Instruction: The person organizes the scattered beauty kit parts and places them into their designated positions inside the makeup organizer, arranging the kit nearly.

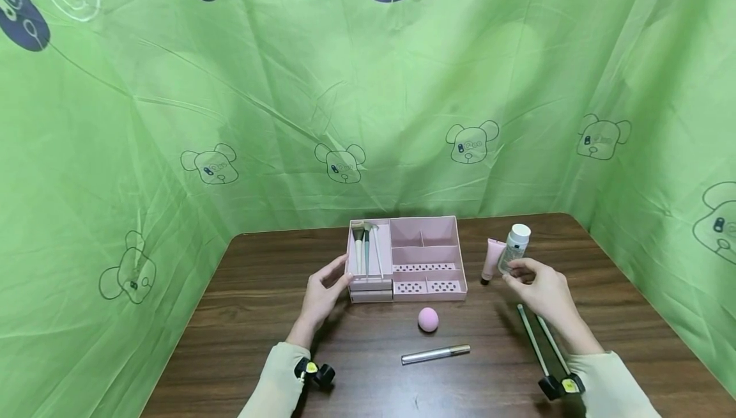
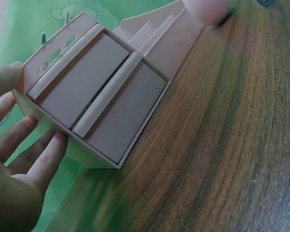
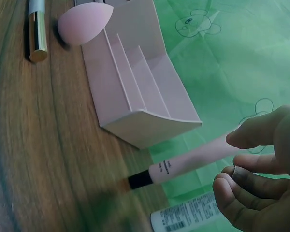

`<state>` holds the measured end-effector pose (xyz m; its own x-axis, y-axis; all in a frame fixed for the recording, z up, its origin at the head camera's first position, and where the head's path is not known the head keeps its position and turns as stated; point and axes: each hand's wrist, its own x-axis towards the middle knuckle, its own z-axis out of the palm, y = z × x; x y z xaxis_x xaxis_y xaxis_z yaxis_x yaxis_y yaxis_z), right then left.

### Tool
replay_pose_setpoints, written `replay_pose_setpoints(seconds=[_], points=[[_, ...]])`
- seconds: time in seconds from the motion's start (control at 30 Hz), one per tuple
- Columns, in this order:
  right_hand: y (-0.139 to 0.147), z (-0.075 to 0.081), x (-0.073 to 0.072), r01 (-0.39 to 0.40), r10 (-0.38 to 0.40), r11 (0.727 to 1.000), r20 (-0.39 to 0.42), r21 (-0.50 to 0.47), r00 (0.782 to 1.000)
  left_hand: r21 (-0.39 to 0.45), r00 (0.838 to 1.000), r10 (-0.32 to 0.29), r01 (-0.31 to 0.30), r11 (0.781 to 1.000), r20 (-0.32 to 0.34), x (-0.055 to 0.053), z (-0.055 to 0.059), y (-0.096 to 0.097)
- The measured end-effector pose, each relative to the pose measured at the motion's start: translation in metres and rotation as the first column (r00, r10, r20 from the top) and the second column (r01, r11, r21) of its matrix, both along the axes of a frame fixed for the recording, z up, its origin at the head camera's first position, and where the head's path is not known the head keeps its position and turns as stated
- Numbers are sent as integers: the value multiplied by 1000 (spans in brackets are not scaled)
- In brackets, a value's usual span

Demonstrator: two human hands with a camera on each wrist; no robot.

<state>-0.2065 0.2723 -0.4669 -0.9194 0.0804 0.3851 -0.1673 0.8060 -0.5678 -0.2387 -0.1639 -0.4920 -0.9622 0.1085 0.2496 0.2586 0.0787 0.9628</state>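
Note:
My left hand rests at the left side of a pink compartment organizer. Its thumb touches the front corner and its fairly straight fingers lie along the side wall. Several makeup brushes lie in the organizer's left top tray, above two drawers. My right hand is by a white-capped bottle, fingers loosely bent with a gap between thumb and fingertips. Partly behind those fingers in the right wrist view are the bottle's labelled body and a pink squeeze tube with a black cap.
A pink makeup sponge sits in front of the organizer. Nearer is a silver tube with a gold end. Two slim pale green rods lie by the right wrist, partly hidden. A green curtain hangs behind the wooden table.

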Motion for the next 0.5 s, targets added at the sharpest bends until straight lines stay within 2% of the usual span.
replay_pose_setpoints(seconds=[0.5], points=[[22,-13,10,40,-42,999,53,33,998,17,1000,11,-11,1000,-9,-3,-3,0]])
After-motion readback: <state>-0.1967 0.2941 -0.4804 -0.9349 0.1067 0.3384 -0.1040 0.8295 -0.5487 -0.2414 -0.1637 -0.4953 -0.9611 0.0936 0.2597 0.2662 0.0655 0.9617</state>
